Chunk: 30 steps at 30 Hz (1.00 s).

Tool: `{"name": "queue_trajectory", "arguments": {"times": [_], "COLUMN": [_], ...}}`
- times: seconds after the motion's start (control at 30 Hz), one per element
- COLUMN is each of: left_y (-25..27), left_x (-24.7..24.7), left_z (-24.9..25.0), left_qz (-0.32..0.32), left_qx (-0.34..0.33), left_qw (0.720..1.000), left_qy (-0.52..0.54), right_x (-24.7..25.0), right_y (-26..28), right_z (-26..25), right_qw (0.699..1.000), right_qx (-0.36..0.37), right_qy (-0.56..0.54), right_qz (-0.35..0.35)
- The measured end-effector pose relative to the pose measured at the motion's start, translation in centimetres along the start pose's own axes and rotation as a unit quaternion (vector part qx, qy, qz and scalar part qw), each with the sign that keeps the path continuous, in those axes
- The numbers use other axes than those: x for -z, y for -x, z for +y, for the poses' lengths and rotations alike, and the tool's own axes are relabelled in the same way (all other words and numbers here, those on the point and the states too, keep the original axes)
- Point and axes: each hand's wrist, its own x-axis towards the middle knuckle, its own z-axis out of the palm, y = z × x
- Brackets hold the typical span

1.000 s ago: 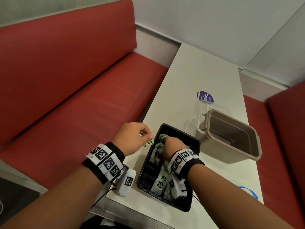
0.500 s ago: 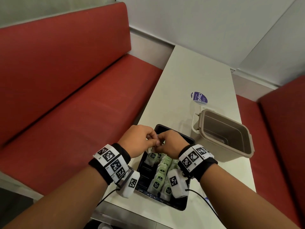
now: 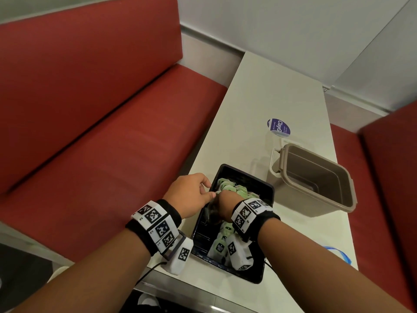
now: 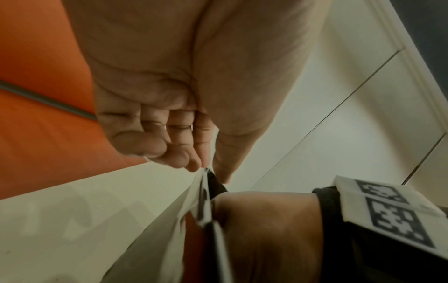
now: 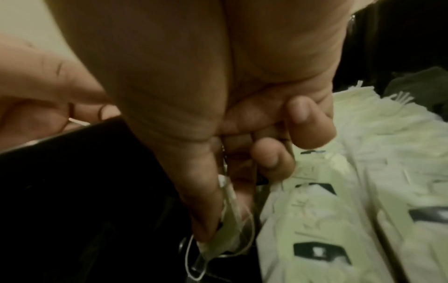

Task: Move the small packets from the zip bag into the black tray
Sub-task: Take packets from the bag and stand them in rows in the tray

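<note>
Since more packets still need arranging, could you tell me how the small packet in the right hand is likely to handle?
The small packet sags from the right hand, so it is probably floppy and light. Its loose string loop may snag on neighbouring packets. Being flat, it should lie in the black tray without rolling.

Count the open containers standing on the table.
2: the black tray nearest the camera wearer, the beige tub right of it, farther back. Others may be out of view.

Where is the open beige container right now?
In the head view, the beige container stands on the white table, right of the black tray, just nearer than the purple sticker.
</note>
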Motion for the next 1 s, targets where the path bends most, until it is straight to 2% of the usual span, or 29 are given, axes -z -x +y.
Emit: {"name": "queue_trajectory", "arguments": {"times": [0.1,0.33,0.5,0.7,0.9,1.0], "left_y": [-0.2,-0.5,-0.8,-0.8,-0.8,-0.4], "left_x": [0.2,0.2,0.3,0.3,0.4,0.8], "left_z": [-0.2,-0.5,-0.6,-0.8,-0.4,0.3], "left_qz": [-0.008,-0.028,-0.044,-0.052,-0.058,-0.057], "left_qx": [0.001,0.002,0.013,0.022,0.032,0.039], "left_qw": [1.0,0.999,0.999,0.998,0.997,0.997], "left_qy": [-0.004,-0.024,-0.025,-0.019,-0.033,-0.046], "right_x": [0.3,-0.2,-0.1,-0.3,-0.5,-0.6], "right_y": [-0.7,-0.8,-2.0,-2.8,-3.1,-2.3], "right_z": [0.0,0.5,-0.2,0.2,0.6,1.2], "right_qw": [1.0,1.0,0.997,0.995,0.994,0.991], "right_qx": [-0.017,0.008,-0.041,-0.079,-0.082,-0.068], "right_qy": [0.022,0.013,0.061,-0.001,-0.018,-0.041], "right_qz": [0.001,0.008,-0.008,0.056,0.074,0.109]}}
